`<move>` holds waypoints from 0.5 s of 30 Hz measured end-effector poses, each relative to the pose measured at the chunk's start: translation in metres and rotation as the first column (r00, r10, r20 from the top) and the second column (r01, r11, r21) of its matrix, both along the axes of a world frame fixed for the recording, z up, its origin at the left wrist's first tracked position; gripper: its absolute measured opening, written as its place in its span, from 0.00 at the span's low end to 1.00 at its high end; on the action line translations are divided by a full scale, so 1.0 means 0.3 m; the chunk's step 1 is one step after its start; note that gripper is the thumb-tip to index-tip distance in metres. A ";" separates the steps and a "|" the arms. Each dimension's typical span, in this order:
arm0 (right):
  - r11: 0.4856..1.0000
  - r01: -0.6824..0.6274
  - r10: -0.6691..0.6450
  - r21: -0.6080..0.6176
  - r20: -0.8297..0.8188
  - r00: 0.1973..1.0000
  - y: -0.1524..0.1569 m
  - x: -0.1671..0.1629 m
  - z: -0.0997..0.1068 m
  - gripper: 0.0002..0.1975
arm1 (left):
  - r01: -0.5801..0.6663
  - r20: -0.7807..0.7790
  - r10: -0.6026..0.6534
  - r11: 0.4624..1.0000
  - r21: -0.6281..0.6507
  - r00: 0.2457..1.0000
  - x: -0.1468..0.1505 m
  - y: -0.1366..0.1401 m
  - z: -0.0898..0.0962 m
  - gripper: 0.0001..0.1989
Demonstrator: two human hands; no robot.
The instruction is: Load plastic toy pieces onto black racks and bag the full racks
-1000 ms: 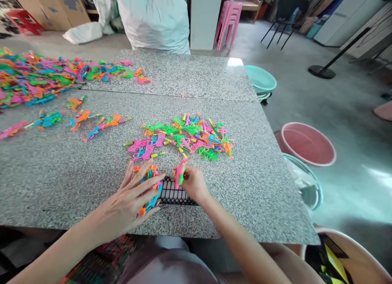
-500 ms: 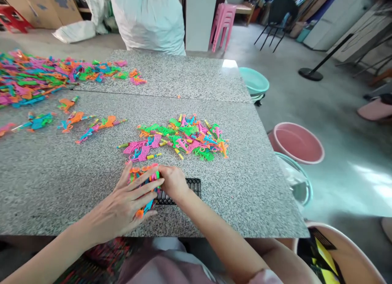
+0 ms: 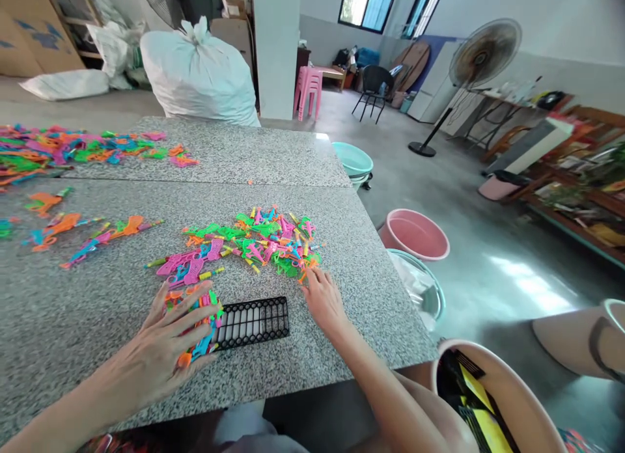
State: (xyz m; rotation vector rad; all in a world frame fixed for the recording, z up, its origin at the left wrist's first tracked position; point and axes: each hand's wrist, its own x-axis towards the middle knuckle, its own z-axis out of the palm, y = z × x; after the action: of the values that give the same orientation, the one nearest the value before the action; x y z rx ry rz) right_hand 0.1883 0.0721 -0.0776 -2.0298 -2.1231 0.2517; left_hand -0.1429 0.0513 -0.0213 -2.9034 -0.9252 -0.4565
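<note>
Your speckled stone table [image 3: 273, 365] fills most of the view, and your head's turned since the last frame: the windows [image 3: 368, 7] and standing fan [image 3: 481, 57] on the right are in the shot now, and they weren't half a second ago. The fat white sack [image 3: 200, 75] sits past the far edge same as before, just further left in view. The big spread of plastic toy guns [image 3: 73, 147] is at the far left of the table, partly cut off by the frame. The smaller heap [image 3: 268, 238] in front of you looks pretty much unchanged. Your left hand [image 3: 170, 342] hasn't budged from its spot: fingers spread wide, laid over the bunch of bright pieces [image 3: 209, 303] at the left end of the black rack [image 3: 286, 316]. Your right hand [image 3: 325, 300] is the big change. Half a second ago it was up against the left fingers with a piece, covering part of the rack; now it's at the heap's near right corner, fingers stretched out close together. They're right at an orange piece [image 3: 310, 267], but I can't tell if they've pinched it. With that arm out of the way, the rack's bare right part shows fully, just below the heap.
</note>
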 end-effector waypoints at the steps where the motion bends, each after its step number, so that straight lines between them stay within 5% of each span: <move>1: 1.000 0.000 0.000 -0.010 0.006 1.000 -0.004 0.006 0.011 0.14 | -0.007 -0.002 0.007 1.000 -0.001 1.000 0.000 -0.001 0.000 0.10; 6: 1.000 -0.008 0.008 0.003 0.009 1.000 0.159 0.032 0.104 0.13 | -0.005 -0.038 0.006 1.000 0.020 0.999 -0.006 -0.002 -0.009 0.08; 9: 0.990 -0.045 0.040 -0.131 -0.035 0.999 0.268 -0.021 0.125 0.15 | -0.026 -0.001 0.027 1.000 0.007 1.000 0.005 -0.014 -0.012 0.09; 11: 0.980 -0.031 0.024 -0.197 -0.038 0.999 0.285 -0.050 0.116 0.22 | -0.072 0.107 0.075 0.997 -0.032 0.991 0.023 -0.027 -0.009 0.11; 15: 0.992 0.041 -0.063 -0.117 -0.189 0.980 0.212 0.052 0.089 0.05 | -0.102 0.200 0.119 0.991 -0.092 0.973 0.047 -0.037 -0.001 0.11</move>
State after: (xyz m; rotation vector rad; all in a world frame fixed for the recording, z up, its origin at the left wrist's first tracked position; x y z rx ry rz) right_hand 0.2038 0.1357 -0.0510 -2.0260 -1.9770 0.5481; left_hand -0.1289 0.0401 -0.0215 -2.8964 -1.1519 -0.7373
